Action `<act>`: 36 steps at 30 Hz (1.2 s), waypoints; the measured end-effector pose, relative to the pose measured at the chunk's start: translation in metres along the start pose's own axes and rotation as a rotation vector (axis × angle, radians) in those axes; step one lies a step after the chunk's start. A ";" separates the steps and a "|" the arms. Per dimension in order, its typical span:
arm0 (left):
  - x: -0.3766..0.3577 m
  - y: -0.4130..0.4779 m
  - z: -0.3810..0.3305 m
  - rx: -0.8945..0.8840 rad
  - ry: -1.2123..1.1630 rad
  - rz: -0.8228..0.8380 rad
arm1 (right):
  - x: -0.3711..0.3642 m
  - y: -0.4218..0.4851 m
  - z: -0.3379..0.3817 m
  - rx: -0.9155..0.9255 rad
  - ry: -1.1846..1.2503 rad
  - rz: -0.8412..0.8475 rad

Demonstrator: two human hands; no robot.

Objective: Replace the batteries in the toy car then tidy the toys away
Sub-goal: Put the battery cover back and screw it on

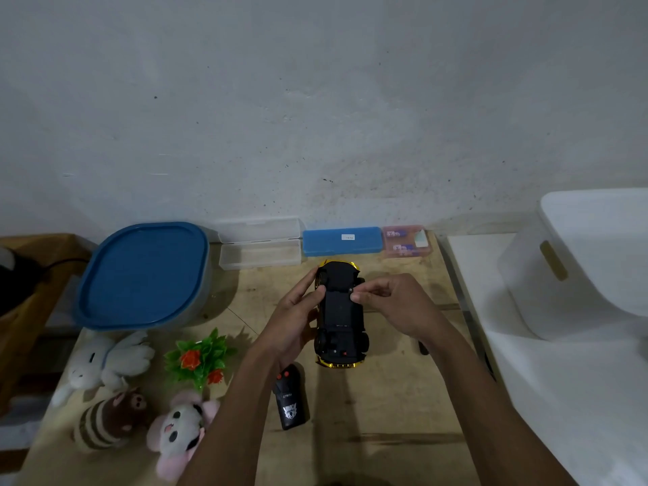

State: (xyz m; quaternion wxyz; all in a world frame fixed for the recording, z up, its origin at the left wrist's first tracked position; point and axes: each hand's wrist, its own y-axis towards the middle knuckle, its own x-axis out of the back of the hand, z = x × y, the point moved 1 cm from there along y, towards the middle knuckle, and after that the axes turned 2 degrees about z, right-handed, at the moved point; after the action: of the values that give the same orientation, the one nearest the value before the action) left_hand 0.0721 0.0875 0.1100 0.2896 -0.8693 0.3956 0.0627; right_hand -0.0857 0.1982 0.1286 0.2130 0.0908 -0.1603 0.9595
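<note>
The gold toy car (342,317) lies upside down above the wooden table (378,408), its black underside facing me. My left hand (292,315) grips the car's left side. My right hand (396,303) pinches at the right edge of the underside with thumb and forefinger; what it pinches is too small to tell. The black remote control (290,398) lies on the table below the car. A pink case holding batteries (405,241) sits at the back by the wall.
A blue-lidded tub (143,275) stands at the left. An open clear case (259,245) and a blue case (342,241) line the wall. Three plush toys (108,363) (110,420) (182,429) and a plastic plant (200,357) lie front left. A white bin (592,264) stands at the right.
</note>
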 end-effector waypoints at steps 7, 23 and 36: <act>0.001 0.002 0.000 -0.009 -0.002 -0.001 | -0.001 -0.002 0.001 0.018 -0.093 -0.034; -0.001 0.005 0.007 -0.052 0.005 -0.037 | -0.020 -0.005 -0.015 -0.113 0.028 -0.207; -0.011 0.005 0.015 -0.028 0.011 -0.008 | -0.012 -0.012 -0.043 -0.109 0.110 -0.117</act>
State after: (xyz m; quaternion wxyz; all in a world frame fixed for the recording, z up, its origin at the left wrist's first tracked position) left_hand 0.0625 0.1003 0.0992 0.2755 -0.8753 0.3926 0.0621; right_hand -0.0747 0.2189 0.0893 0.2818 0.0353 -0.1947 0.9388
